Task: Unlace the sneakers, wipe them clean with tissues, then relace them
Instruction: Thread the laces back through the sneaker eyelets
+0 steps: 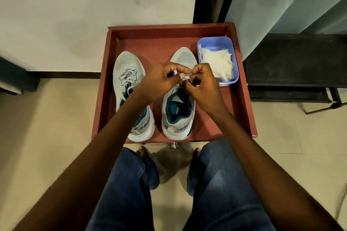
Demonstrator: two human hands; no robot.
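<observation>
While both hands work over the right shoe (178,110), it is hard to say if the lace (185,77) is being undone or tied back up. The left hand (159,82) and the right hand (203,88) each pinch a bit of that white lace between curled fingers, close together above the shoe's tongue. The left shoe (129,72) has its lace crossed through the holes. My guess is that the job is near its start or near its end, and I cannot tell which from here. The tissues (217,63) sit in a blue tub (216,41) just beside the right shoe's toe. They look crumpled, but I cannot tell if they were used. Both shoes are pale grey with dark blue insides and white soles, and they look fairly clean. They stand side by side, toes pointing away, in a red-brown tray (169,37) on the floor
</observation>
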